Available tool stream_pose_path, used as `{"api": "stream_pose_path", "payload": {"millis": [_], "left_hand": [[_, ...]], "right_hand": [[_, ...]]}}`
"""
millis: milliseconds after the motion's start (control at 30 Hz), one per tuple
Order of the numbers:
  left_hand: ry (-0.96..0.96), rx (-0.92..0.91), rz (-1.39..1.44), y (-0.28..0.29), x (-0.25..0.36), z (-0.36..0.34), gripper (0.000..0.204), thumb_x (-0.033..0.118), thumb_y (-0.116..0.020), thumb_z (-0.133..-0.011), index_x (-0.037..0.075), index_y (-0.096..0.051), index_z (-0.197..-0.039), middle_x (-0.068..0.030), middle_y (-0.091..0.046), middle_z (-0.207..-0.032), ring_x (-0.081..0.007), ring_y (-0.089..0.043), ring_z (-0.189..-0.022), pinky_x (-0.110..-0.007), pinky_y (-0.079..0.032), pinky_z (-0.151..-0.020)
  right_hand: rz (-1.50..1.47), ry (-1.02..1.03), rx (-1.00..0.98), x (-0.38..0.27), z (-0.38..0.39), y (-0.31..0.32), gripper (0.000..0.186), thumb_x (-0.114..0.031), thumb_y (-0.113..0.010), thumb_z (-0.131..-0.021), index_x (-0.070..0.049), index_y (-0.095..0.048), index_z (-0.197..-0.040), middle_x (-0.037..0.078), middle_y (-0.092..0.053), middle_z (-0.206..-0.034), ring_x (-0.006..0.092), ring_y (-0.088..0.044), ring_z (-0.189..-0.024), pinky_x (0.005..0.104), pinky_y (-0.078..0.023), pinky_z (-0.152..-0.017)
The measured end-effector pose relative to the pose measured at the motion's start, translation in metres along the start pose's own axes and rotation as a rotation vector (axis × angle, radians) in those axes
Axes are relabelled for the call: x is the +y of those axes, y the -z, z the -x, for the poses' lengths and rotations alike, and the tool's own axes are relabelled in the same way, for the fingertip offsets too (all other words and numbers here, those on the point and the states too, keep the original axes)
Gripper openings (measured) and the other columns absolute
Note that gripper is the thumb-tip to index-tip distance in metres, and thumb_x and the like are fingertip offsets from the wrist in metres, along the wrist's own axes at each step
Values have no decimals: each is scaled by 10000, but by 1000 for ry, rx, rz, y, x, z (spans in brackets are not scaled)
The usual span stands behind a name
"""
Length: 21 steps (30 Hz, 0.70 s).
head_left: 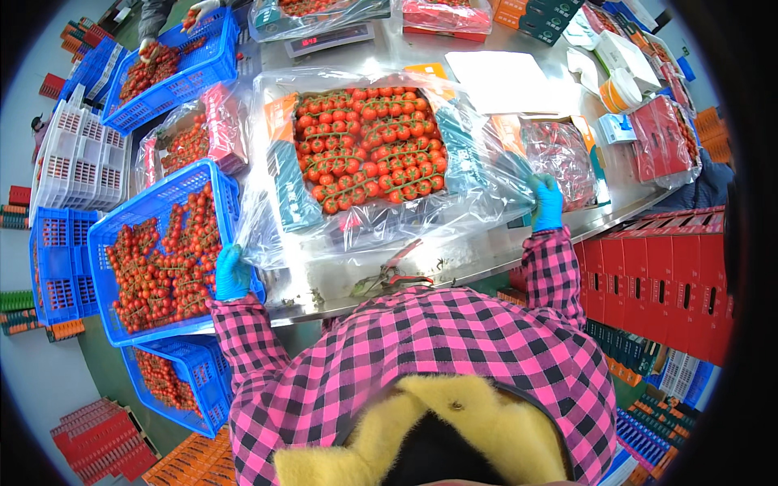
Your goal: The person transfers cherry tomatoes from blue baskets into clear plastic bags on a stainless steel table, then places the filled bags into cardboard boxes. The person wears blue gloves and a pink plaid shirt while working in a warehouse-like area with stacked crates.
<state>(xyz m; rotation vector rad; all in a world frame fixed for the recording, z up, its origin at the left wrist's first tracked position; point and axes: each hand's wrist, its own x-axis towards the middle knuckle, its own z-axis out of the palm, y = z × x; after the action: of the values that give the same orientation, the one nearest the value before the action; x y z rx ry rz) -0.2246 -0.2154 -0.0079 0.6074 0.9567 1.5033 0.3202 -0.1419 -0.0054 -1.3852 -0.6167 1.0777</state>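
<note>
In front of me a box of cherry tomatoes on the vine point(369, 146) lies open, its orange and green flaps folded outward. A clear plastic sheet point(405, 223) spreads round it and sags over its near side. My left hand point(232, 274), in a blue glove, pinches the sheet's near left corner beside a blue crate. The sheet's right corner is gripped by my right hand point(547, 202), also gloved in blue. Red-handled scissors point(405, 279) lie at the table's near edge, close to my body.
A blue crate of tomatoes point(154, 186) stands left. Beyond it are a red tomato box point(223, 121) and another blue crate point(117, 123) with another person's hands over it. At right sit a plastic-lined box point(559, 162), a tape roll point(620, 89) and stacked red cartons point(648, 271). A scale point(328, 40) stands behind.
</note>
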Motion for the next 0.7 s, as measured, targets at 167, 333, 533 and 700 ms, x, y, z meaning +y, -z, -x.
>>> {"api": "stream_pose_path", "payload": {"millis": [167, 333, 533, 700], "left_hand": [[157, 98, -329, -54, 4, 8, 545, 42, -600, -730, 0, -390, -1231, -91, -561, -1014, -179, -554, -806, -284, -463, -702], [-548, 739, -308, -91, 92, 25, 249, 170, -531, -807, -4, -555, -984, 39, -415, -586, -59, -351, -482, -200, -349, -449], [-351, -970, -1648, -208, -24, 21, 515, 240, -534, -800, 97, -393, -1274, -170, -294, -1350, -342, -290, -1235, -455, -240, -1004], [-419, -520, -1966, -217, -83, -118, 670, 539, -445, -782, 210, -280, -1342, -160, -159, -1409, -379, -100, -1297, -560, -66, -1010]], "right_hand": [[164, -85, -161, -26, 21, -7, 221, -87, -542, -788, -46, -519, -1003, 26, -515, -794, 140, -508, -647, 266, -452, -587], [198, -58, -62, -52, 48, 2, 156, -116, -481, -829, -58, -546, -958, 41, -481, -718, 176, -459, -642, 302, -403, -584], [907, 1297, -1023, -26, 97, -106, 283, -119, -520, -779, -65, -532, -1057, 139, -548, -1009, 297, -531, -916, 388, -424, -815], [1375, 958, -622, -39, -64, -140, 317, -128, -540, -754, -80, -536, -1067, 143, -537, -1069, 307, -541, -911, 373, -444, -792]]}}
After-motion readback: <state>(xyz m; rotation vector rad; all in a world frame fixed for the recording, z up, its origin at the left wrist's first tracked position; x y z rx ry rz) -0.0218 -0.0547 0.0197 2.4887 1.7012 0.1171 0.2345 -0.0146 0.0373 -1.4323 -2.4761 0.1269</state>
